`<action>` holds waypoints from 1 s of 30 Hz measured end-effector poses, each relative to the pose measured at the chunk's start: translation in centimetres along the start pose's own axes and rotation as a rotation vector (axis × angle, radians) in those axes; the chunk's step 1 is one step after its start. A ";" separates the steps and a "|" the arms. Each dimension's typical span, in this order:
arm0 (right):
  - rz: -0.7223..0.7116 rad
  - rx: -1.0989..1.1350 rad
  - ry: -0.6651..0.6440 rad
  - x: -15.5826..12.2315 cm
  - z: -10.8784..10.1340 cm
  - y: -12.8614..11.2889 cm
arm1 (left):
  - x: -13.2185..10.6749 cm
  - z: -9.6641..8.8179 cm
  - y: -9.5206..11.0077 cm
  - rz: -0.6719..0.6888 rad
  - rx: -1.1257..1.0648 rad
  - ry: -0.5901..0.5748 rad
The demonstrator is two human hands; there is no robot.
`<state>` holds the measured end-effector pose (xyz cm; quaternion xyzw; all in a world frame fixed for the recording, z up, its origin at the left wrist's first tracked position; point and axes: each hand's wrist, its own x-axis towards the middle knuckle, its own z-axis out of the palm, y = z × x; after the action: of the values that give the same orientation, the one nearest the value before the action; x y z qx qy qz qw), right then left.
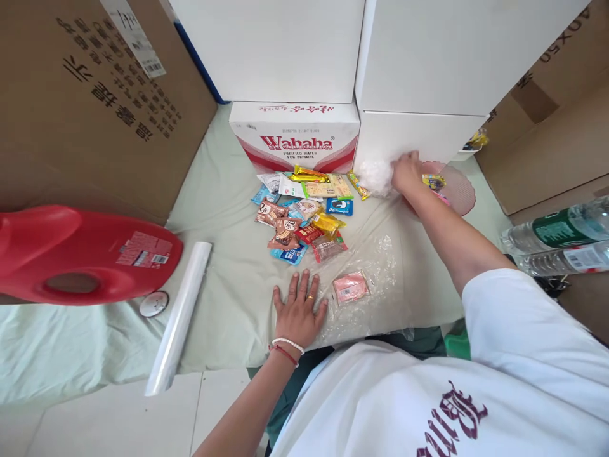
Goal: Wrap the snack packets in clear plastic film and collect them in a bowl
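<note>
My left hand [299, 311] lies flat on the cloth near the front edge, fingers spread and holding nothing. Just right of it, a pink packet [351, 287] rests on a spread sheet of clear plastic film [387, 279]. My right hand [407, 172] reaches to the back, its fingers curled against a crumpled wad of clear plastic wrap [375, 178]; its fingertips are partly hidden. Beside that forearm is a pink transparent plate [460, 189] with a few wrapped snacks [434, 181]. Beyond my left hand lies a pile of wrapped snacks [286, 233] in brown, blue, yellow and red.
A Wahaha water carton [297, 143] and white boxes [413, 57] stand at the back. To the left are a roll of clear film [179, 317], a red jug [90, 254] and a large cardboard box [95, 108]. Plastic bottles [561, 228] lie at the right.
</note>
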<state>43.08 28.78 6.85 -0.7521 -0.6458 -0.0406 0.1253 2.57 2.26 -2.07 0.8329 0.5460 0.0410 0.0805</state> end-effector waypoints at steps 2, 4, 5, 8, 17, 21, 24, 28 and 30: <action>0.060 -0.034 -0.127 -0.6 0.2 0.4 | 0.0 0.0 0.1 -0.001 -0.001 0.000; 0.112 -0.059 -0.054 -1.5 -0.6 -0.3 | 0.0 -0.1 0.1 -0.003 0.002 -0.007; 0.116 -0.059 0.023 -2.0 -1.4 -1.0 | 0.0 -0.1 0.1 -0.003 0.004 -0.009; 0.019 0.033 0.114 -4.5 -4.0 -4.5 | 0.1 -0.1 0.1 -0.002 0.017 -0.009; -0.847 0.582 -0.655 -19.1 -3.0 -12.6 | 0.0 0.3 0.2 0.003 0.028 0.003; -0.862 0.367 -0.583 -25.1 -1.6 -11.0 | 0.0 0.3 0.1 0.013 0.032 -0.005; -0.751 0.248 -0.519 -27.6 -1.0 -9.8 | -0.1 0.3 0.1 0.018 0.042 -0.008; -0.658 0.194 -0.476 -28.8 -1.0 -8.8 | -0.1 0.3 0.3 0.013 0.045 -0.006; -0.635 0.192 -0.473 -28.8 -1.1 -8.4 | -0.1 0.2 0.4 0.009 0.042 -0.017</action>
<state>30.32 1.95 2.67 -0.4886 -0.8579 0.1573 0.0240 2.92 2.04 -2.18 0.8370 0.5425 0.0229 0.0676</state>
